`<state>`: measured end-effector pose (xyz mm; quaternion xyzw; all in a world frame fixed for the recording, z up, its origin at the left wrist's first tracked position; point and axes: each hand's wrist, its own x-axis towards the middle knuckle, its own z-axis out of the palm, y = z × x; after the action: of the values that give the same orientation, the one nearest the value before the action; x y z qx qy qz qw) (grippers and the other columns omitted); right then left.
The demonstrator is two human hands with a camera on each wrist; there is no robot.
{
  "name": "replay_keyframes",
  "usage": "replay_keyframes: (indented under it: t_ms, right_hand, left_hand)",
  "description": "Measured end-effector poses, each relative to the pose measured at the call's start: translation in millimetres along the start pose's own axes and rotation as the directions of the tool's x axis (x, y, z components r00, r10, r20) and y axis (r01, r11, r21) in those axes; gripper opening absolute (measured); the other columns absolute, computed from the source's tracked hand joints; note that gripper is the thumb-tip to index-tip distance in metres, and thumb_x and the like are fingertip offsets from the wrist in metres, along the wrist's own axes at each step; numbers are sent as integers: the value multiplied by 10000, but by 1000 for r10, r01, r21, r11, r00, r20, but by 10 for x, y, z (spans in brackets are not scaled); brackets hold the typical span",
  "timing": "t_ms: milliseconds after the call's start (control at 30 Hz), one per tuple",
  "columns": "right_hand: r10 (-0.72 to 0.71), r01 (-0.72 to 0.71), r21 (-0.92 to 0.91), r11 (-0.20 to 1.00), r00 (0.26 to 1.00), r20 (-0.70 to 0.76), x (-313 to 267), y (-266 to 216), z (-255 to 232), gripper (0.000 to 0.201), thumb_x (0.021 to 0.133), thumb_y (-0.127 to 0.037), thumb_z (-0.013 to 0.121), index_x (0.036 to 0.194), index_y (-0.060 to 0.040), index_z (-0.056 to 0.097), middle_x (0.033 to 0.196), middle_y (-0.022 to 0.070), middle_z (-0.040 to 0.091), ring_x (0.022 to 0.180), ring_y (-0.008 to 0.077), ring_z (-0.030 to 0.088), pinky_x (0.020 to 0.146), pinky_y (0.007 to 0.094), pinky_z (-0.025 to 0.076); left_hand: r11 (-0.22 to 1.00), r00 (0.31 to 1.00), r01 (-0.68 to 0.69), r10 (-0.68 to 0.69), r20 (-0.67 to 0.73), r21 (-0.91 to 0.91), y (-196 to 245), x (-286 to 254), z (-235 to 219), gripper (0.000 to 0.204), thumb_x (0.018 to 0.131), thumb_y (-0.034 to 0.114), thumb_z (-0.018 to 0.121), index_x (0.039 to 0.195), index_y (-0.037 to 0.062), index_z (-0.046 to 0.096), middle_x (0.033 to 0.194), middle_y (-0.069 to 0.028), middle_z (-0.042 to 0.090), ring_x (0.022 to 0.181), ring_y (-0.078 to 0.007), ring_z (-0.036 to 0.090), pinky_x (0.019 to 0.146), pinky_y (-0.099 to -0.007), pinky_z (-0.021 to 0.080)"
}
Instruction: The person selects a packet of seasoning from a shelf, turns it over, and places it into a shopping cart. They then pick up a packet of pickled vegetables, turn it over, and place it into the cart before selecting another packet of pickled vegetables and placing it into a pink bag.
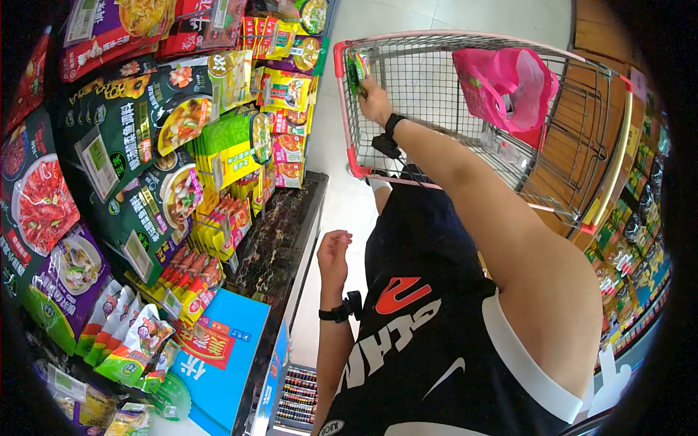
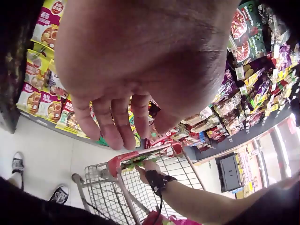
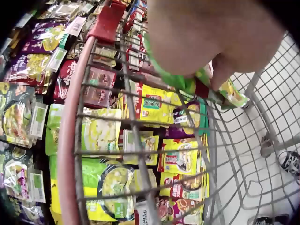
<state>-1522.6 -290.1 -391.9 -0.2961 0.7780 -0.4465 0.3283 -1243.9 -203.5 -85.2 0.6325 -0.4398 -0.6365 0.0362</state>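
Observation:
My right hand reaches into the shopping cart and grips a green packet by its edge, close to the cart's end wall. In the left wrist view the same packet shows beside that hand, near the cart's red corner. Over the floor next to the shelf, my left hand hangs with its fingers loosely bent and holds nothing.
A pink bag sits toward the cart's other end. Hanging food packets fill the shelf on the left, above a dark ledge and a blue panel. More stocked shelves stand at the right. Another person's shoes show beyond the cart.

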Motion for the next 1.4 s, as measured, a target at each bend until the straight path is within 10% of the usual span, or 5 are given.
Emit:
replay_keyframes:
  t_ms: [100,400,1000,1233,1400]
  right_hand:
    - [-191,187,-48,981,977,-95,-85,215,189,226,806,16,597,1022,-6,532,1196,313,523,930,526,579,793,526,504]
    - [324,-324,-28,945,930,172,193,-34,-7,672,732,-202,798,1216,52,407,1193,294,597,1072,418,620,946,460,500]
    - [292,-219,-356,908,943,162,159,-269,-112,293,923,-268,569,993,9,629,912,285,679,880,488,653,811,560,528]
    - [-22,123,-400,908,969,246,48,-316,-651,197,897,-200,557,967,-39,646,794,256,674,786,436,674,694,544,552]
    - [-257,414,-360,836,875,410,-778,-1155,-1708,253,898,-147,567,1109,-38,655,1347,141,556,880,374,675,742,468,578]
  left_hand:
    - [999,1000,-15,14,18,29,-50,20,43,172,1015,168,598,1076,11,632,999,-76,685,940,-152,636,859,-298,497]
    - [993,1000,-3,2,7,120,-141,-12,-9,199,1019,167,596,1094,-14,629,1010,-93,687,980,-164,642,889,-304,502]
    - [962,998,-49,40,40,268,-245,-53,74,163,1004,158,614,1095,25,632,1036,-75,685,995,-154,643,886,-296,492]
    - [921,970,-242,225,92,306,-15,139,256,148,986,152,627,1057,25,655,973,-72,702,911,-153,658,823,-300,518]
    - [949,963,19,67,262,-314,313,533,553,456,1007,424,537,1237,31,562,1240,-192,610,1144,-293,602,972,-458,502]
